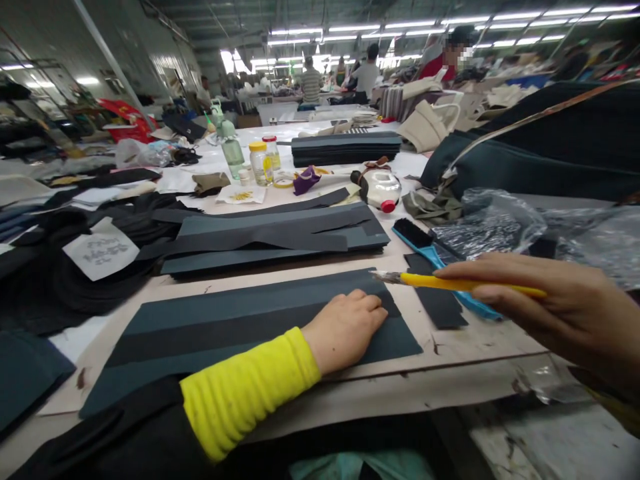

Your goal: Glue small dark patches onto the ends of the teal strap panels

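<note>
A dark green-blue panel (200,303) lies flat in front of me, with a black strip (165,337) running along its length. My left hand (347,327) presses on the strip near the panel's right end; its fingers are curled together and their tips are hidden. Between thumb and fingers, my right hand (545,300) grips a slim yellow-handled brush (425,281). The brush's greyish, crusted tip points left, just above the panel's upper right corner. A short dark piece (435,297) lies beneath the brush, beside a blue brush with black bristles (413,233).
Behind the panel is a stack of similar panels (275,233) with loose black strips on top. Farther back stand a yellow-lidded jar (260,163), a green bottle (231,150) and a clear red-capped container (380,189). Black material (75,267) is heaped left, clear plastic (490,220) right.
</note>
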`<state>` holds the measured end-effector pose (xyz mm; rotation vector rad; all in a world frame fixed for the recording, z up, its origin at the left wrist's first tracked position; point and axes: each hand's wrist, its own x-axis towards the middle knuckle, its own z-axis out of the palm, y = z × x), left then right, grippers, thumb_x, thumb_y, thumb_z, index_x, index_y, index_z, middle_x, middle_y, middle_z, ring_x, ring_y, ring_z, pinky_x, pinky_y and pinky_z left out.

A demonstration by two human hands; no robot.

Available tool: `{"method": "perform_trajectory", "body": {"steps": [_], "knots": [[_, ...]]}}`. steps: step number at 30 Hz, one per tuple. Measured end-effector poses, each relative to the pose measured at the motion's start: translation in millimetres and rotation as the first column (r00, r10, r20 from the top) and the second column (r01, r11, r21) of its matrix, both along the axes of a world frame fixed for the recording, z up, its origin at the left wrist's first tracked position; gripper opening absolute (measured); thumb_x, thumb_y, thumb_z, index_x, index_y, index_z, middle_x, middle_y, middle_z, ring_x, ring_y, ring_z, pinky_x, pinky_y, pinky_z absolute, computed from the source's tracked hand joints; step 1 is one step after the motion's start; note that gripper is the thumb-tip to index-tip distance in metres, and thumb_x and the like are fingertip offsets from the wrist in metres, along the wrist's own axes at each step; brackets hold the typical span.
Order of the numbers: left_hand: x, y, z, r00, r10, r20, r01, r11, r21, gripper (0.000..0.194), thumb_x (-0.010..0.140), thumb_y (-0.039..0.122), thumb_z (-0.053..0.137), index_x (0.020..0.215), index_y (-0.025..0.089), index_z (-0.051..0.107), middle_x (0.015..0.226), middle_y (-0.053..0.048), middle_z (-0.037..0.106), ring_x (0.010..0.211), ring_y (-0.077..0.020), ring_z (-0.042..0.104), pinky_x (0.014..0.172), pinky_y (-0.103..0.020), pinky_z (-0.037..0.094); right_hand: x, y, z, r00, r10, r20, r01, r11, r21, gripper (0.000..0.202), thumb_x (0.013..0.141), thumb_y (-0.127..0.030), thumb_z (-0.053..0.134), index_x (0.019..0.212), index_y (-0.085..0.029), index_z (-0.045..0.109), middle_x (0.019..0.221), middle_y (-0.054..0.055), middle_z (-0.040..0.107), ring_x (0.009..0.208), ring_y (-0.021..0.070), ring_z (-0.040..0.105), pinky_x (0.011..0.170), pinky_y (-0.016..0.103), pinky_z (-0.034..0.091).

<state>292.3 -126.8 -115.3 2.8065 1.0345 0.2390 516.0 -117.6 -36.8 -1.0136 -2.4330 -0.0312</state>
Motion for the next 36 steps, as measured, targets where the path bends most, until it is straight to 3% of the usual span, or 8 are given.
{"method": "perform_trajectory", "body": {"steps": [3,6,9,13,19,25,31,36], "knots": [[-0.3,-1.9,-1.9,1.0,0.017,-0.005,-0.017,1.0,0.009,0.029,0.092,0.018,0.033,0.113,0.017,0.053,0.106,-0.005,0.057,0.09,-0.0214,0.05,0.073,-0.033,0.048,-1.6,4.1,-9.1,0.99,0.135,0.044,-0.135,0.991,-0.008,0.041,0.096,-0.049,0.034,0.098,-0.021,0.064,0.092,-0.002,0.066,0.078,0.0101,0.062,0.064,0.016,0.049],[-0.2,-3.4,-2.5,1.0,0.027,0.008,-0.026,1.0,-0.004,0.028,0.092,0.017,0.034,0.114,0.017,0.052,0.108,-0.005,0.057,0.093,-0.0209,0.05,0.077,-0.033,0.048,0.5,1.9,-18.9,0.993,0.108,0.042,-0.1,0.981,-0.168,0.042,0.094,-0.052,0.038,0.103,-0.02,0.064,0.092,-0.001,0.066,0.074,0.0097,0.063,0.061,0.014,0.049],[0.2,-4.3,-2.5,0.999,0.045,0.023,-0.045,0.999,-0.016,0.029,0.092,0.017,0.035,0.115,0.016,0.051,0.112,-0.005,0.055,0.098,-0.0212,0.049,0.082,-0.035,0.048,0.4,-4.9,-21.4,0.998,0.029,-0.06,-0.045,0.959,-0.28,0.037,0.091,-0.053,0.046,0.098,-0.023,0.066,0.088,-0.003,0.066,0.072,0.0085,0.063,0.062,0.011,0.048],[0.3,-5.0,-2.6,0.998,0.064,0.022,-0.063,0.998,-0.018,0.029,0.091,0.016,0.037,0.116,0.018,0.05,0.117,-0.005,0.053,0.101,-0.0221,0.048,0.081,-0.036,0.048,-6.0,-14.0,-19.5,0.985,-0.053,-0.162,0.016,0.974,-0.224,0.032,0.089,-0.052,0.05,0.091,-0.025,0.066,0.085,-0.003,0.065,0.07,0.0081,0.061,0.062,0.011,0.047],[0.7,-6.2,-4.8,0.997,0.068,0.024,-0.068,0.998,-0.015,0.028,0.091,0.017,0.037,0.115,0.018,0.05,0.115,-0.005,0.054,0.1,-0.0219,0.049,0.081,-0.037,0.049,-6.9,-19.8,-38.4,0.993,-0.037,-0.108,0.005,0.959,-0.285,0.021,0.09,-0.039,0.05,0.1,-0.025,0.063,0.092,-0.001,0.063,0.079,0.0119,0.06,0.067,0.018,0.05],[1.1,-6.0,-5.0,0.997,0.071,0.018,-0.071,0.997,-0.009,0.027,0.09,0.016,0.038,0.114,0.017,0.05,0.116,-0.005,0.054,0.101,-0.0222,0.048,0.081,-0.037,0.049,-1.3,-34.7,-25.7,0.989,-0.074,-0.125,0.05,0.982,-0.183,0.018,0.09,-0.039,0.05,0.096,-0.027,0.061,0.091,-0.004,0.063,0.076,0.0105,0.061,0.063,0.016,0.049],[2.2,-6.7,-5.8,0.997,0.08,0.011,-0.08,0.997,-0.008,0.022,0.09,0.014,0.038,0.107,0.014,0.052,0.113,-0.006,0.056,0.1,-0.0216,0.049,0.083,-0.036,0.049,2.9,-42.5,-33.3,0.997,-0.036,-0.072,0.017,0.968,-0.252,0.018,0.089,-0.034,0.05,0.101,-0.026,0.061,0.092,-0.001,0.063,0.077,0.0132,0.061,0.062,0.019,0.051],[2.9,-6.1,-4.7,0.997,0.075,0.007,-0.075,0.997,-0.02,0.023,0.09,0.014,0.039,0.109,0.014,0.052,0.113,-0.006,0.056,0.102,-0.0217,0.049,0.088,-0.036,0.048,4.7,-46.8,-27.1,0.991,-0.083,-0.108,0.064,0.985,-0.162,0.017,0.088,-0.036,0.05,0.093,-0.026,0.062,0.085,-0.002,0.063,0.071,0.013,0.061,0.057,0.018,0.05]]}}
